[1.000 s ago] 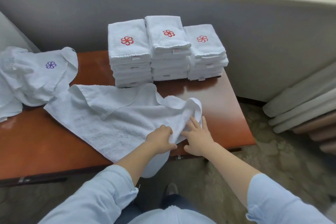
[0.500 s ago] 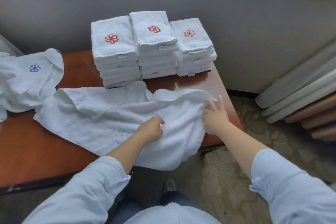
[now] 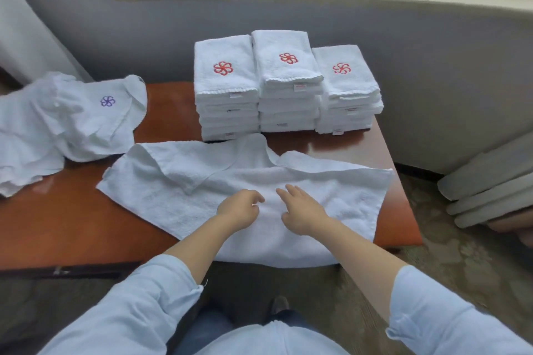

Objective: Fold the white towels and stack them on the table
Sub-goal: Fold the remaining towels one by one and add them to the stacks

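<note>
The towel (image 3: 317,190) lies spread out on the table (image 3: 57,219), its near edge hanging over the front rim. Our left hand (image 3: 238,209) is over the towel's middle, fingers loosely curled; we cannot tell whether they pinch cloth. Our right hand (image 3: 302,212), just beside it, has its fingers straight and slightly spread. Three stacks of folded towels (image 3: 285,81) stand at the table's far edge. A heap of unfolded towels (image 3: 66,121) lies at the left.

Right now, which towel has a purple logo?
The crumpled towel, far left; the left stack, middle stack and right stack show red, the spread towel none.
</note>
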The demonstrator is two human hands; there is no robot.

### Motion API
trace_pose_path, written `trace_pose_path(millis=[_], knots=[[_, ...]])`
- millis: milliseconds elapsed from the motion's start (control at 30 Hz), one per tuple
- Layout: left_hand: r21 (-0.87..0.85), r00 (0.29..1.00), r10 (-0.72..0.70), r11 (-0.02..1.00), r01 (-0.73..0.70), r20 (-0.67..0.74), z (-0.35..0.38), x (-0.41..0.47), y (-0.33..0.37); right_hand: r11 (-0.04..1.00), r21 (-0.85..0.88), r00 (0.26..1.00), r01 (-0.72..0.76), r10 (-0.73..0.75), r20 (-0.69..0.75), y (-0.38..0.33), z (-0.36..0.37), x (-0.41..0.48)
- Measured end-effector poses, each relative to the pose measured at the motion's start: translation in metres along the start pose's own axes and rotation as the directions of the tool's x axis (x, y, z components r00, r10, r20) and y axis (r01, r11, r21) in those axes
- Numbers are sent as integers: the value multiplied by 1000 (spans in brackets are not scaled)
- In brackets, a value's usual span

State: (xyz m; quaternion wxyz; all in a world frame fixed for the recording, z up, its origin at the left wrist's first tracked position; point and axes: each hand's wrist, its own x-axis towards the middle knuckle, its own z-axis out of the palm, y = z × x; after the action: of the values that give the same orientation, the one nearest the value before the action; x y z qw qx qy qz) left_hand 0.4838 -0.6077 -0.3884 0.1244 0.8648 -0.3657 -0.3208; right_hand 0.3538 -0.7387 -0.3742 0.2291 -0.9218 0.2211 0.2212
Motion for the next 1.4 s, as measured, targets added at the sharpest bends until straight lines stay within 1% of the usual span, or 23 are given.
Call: trace_pose_path(millis=[133, 267, 333, 467, 567, 633, 733, 833, 900, 967, 1000, 1133, 1233, 1333, 1400], knots=[[-46, 990, -103, 994, 99, -99, -34, -17, -57, 996, 22, 996, 85, -85, -1, -52, -2, 29], [-42, 973, -195, 981, 191, -124, -62, -27, -107, 988, 25, 988, 154, -154, -17, -102, 0, 55], [-28, 967, -220, 976, 218, -128, -77, -29, -131, 983, 25, 983, 182, -182, -24, -126, 2, 70], [11, 970, -207, 978, 210, -129, -104, -27, -177, 965, 4, 962, 262, -261, -78, -176, 7, 107], [62, 981, -164, 983, 171, -105, -119, -21, -208, 964, -77, 958, 253, -261, -116, -206, 12, 136], [104, 993, -108, 988, 113, -56, -129, -16, -226, 969, -133, 962, 208, -228, -150, -218, 16, 156], [177, 999, -23, 984, 17, 30, -139, -10, -249, 996, -46, 971, 76, -84, -225, -225, 16, 173], [299, 997, 5, 954, -27, 72, -145, -3, -262, 998, -50, 964, 29, -41, -262, -230, 10, 182], [363, 992, 9, 930, -55, 125, -151, 3, -263, 999, 47, 948, -25, 39, -316, -236, 2, 187], [373, 981, -8, 925, -65, 192, -157, 9, -262, 984, 164, 909, -74, 134, -394, -243, -9, 194], [370, 974, -20, 926, -67, 225, -160, 11, -262, 979, 185, 894, -81, 153, -422, -246, -15, 197], [391, 928, -52, 914, -105, 370, -171, 11, -261, 981, 187, 885, -52, 132, -446, -256, -29, 202], [390, 870, -96, 913, -116, 483, -176, 5, -261, 984, 180, 890, -4, 85, -447, -266, -28, 205], [300, 785, -126, 951, -80, 607, -176, -2, -266, 986, 159, 897, 43, 32, -441, -282, -22, 209], [202, 750, -114, 979, -26, 651, -177, -7, -272, 984, 158, 906, 83, -8, -423, -294, -17, 212]])
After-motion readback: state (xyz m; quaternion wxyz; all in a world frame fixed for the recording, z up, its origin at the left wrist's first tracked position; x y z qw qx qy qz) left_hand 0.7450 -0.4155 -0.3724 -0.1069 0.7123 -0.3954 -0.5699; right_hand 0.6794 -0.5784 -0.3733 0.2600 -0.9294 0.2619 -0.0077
